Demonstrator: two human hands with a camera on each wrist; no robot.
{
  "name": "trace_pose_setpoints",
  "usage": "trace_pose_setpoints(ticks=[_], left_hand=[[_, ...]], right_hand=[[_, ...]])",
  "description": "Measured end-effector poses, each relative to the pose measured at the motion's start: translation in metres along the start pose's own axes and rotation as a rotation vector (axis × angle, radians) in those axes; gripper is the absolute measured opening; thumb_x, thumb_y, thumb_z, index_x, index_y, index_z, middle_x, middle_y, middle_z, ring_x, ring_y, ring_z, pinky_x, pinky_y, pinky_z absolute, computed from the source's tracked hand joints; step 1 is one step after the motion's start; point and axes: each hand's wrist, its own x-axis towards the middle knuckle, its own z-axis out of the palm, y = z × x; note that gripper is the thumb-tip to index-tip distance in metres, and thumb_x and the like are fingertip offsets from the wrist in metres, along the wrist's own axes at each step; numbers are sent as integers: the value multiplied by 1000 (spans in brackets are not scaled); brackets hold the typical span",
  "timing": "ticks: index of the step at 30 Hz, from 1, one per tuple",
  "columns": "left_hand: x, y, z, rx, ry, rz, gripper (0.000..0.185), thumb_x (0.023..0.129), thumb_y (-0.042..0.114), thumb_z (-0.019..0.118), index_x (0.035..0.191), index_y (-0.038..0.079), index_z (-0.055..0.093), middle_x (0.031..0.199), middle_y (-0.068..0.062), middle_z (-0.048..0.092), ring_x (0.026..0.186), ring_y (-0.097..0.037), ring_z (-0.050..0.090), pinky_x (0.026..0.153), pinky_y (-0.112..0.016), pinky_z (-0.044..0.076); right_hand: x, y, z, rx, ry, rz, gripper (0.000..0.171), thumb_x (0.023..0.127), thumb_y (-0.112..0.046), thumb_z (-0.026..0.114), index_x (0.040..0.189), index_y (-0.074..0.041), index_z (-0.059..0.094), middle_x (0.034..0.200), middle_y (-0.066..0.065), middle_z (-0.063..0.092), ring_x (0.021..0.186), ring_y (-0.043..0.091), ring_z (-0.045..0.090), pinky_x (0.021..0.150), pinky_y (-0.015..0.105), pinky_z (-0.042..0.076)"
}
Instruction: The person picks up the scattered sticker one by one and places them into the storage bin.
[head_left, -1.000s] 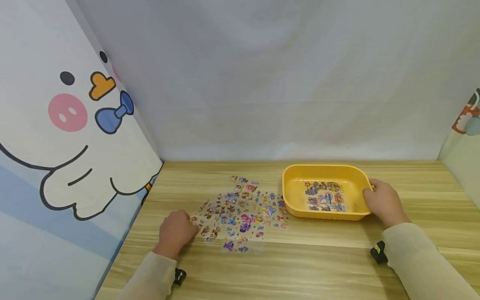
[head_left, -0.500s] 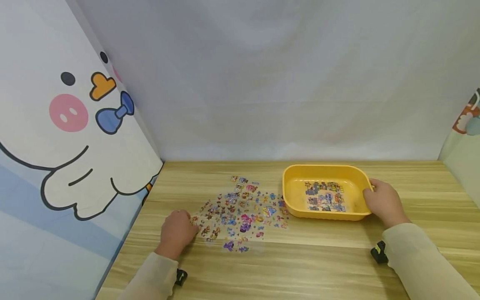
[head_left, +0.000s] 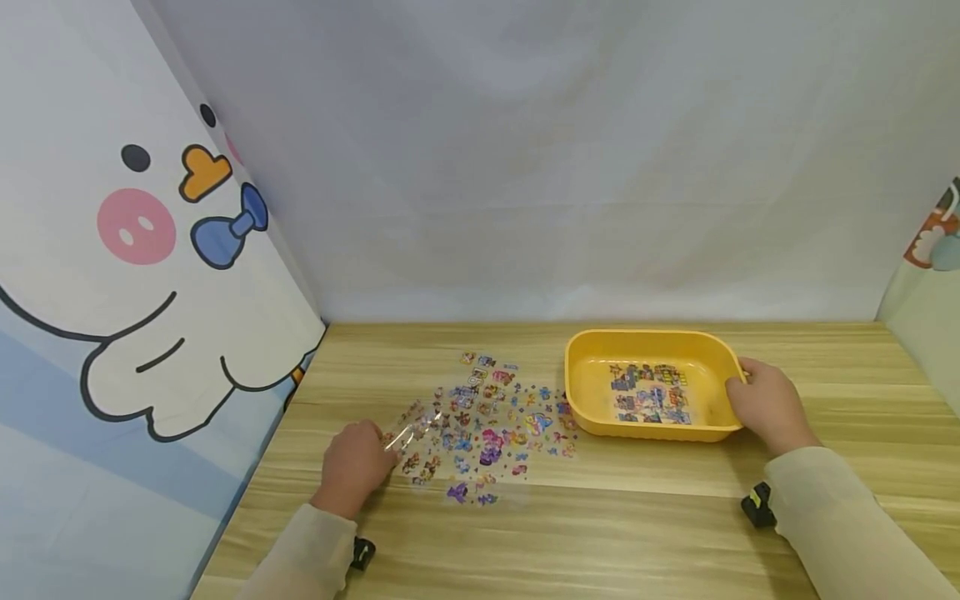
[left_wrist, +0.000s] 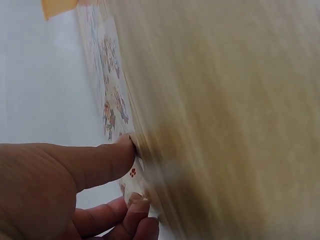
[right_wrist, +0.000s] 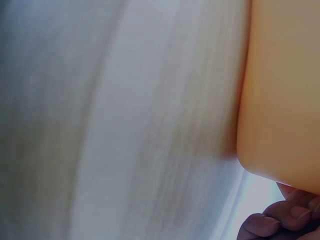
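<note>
At the left of the head view my left hand [head_left: 355,467] pinches the near-left edge of a clear sticker sheet [head_left: 423,454] printed with small colourful figures. In the left wrist view the thumb [left_wrist: 107,160] lies over the sheet [left_wrist: 114,85], with curled fingers at its edge below. Other transparent sticker sheets [head_left: 491,446] overlap beside it on the table. My right hand [head_left: 768,404] grips the right rim of a yellow plastic basin [head_left: 645,431]. More stickers [head_left: 651,396] lie on the basin's floor. In the right wrist view, curled fingers [right_wrist: 290,215] show below the basin's wall [right_wrist: 282,100].
The wooden table [head_left: 600,542] runs back to a pale cloth backdrop [head_left: 562,167]. A cartoon-printed panel [head_left: 150,333] borders the left side. Small black devices [head_left: 759,504] sit at both wrists.
A bright glare now streaks across the sheet at my left hand, whose surface has tilted. The left hand has barely shifted; the right hand and the basin stay put.
</note>
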Motion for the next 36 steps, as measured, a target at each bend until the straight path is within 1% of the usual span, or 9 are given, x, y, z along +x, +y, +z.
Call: trace_pose_setpoints(ticks=[9, 13, 16, 21, 22, 25, 29, 33, 36], left_hand=[[4, -9, 4, -146, -41, -41, 28, 86, 19, 80, 102, -2, 68, 92, -10, 69, 76, -25, 61, 70, -45, 52], [5, -13, 4, -199, -43, -50, 27, 86, 18, 79, 103, -2, 70, 93, -11, 69, 76, -25, 60, 68, -43, 51], [6, -17, 3, -275, -59, -52, 25, 86, 16, 79, 100, -1, 70, 91, -11, 68, 76, -25, 59, 64, -39, 49], [9, -26, 1, -404, -95, -61, 18, 85, 15, 79, 94, 2, 71, 90, -9, 67, 77, -24, 57, 62, -34, 46], [10, -28, 0, -426, -98, -65, 16, 85, 15, 79, 92, 3, 71, 89, -8, 66, 77, -23, 56, 62, -34, 46], [11, -33, -4, -478, -104, -86, 17, 85, 19, 80, 80, 7, 69, 79, -4, 61, 70, -20, 50, 59, -32, 41], [12, -39, -10, -539, -105, -99, 31, 88, 25, 79, 68, 11, 60, 66, -1, 52, 62, -19, 42, 58, -33, 37], [9, -41, -17, -578, -96, -104, 29, 96, 29, 73, 76, 9, 68, 74, -2, 61, 70, -21, 48, 65, -34, 39], [9, -40, -23, -648, -84, -125, 28, 103, 28, 65, 97, 3, 76, 88, -5, 71, 82, -21, 57, 71, -34, 43]], right_hand=[[0, 1, 1, 3, -9, 6, 58, 105, -19, 37, 149, 19, 33, 133, 40, 52, 93, 35, 63, 72, 37, 55], [0, 0, 2, 0, -10, 5, 59, 105, -19, 36, 149, 19, 32, 133, 41, 51, 94, 36, 63, 75, 41, 55], [-1, -1, 2, 1, -6, 7, 59, 105, -19, 36, 149, 19, 33, 134, 41, 51, 95, 37, 63, 77, 43, 55], [0, 0, 3, 2, 0, 13, 59, 104, -19, 36, 148, 20, 33, 133, 40, 51, 97, 38, 62, 80, 46, 54], [0, 0, 2, 1, 0, 14, 59, 104, -19, 36, 148, 20, 33, 134, 40, 51, 98, 38, 61, 80, 46, 54], [1, 1, 2, -2, 2, 9, 59, 104, -19, 36, 148, 20, 34, 133, 40, 51, 97, 38, 61, 80, 46, 54], [1, 0, 1, -8, 4, 1, 59, 104, -19, 36, 148, 20, 34, 133, 40, 51, 96, 38, 62, 79, 45, 54], [1, 0, 1, -11, 6, -5, 59, 104, -19, 37, 148, 20, 34, 132, 40, 52, 94, 36, 62, 76, 41, 54], [1, 0, 0, -12, 8, -9, 59, 103, -19, 37, 148, 20, 35, 131, 40, 53, 92, 35, 63, 73, 38, 53]])
